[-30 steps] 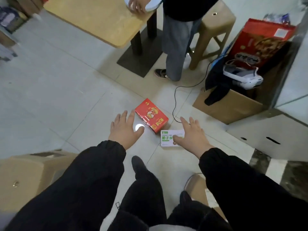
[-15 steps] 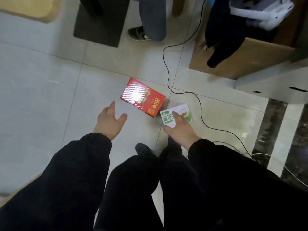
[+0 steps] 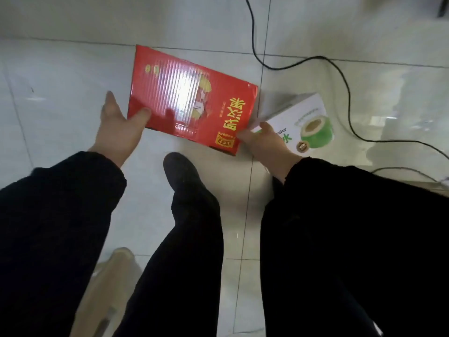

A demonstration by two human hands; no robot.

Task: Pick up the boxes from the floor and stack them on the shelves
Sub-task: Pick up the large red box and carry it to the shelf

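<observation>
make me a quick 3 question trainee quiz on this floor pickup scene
1. True or false: the left hand has its thumb on the red box.
2. Which box does the right hand rest on? A) red box B) white coconut water box
3. What runs across the tiled floor beyond the boxes?

Key: 1 true. 2 B. 3 a black cable.

Left hand (image 3: 119, 132) newly against red box (image 3: 192, 98)
</observation>
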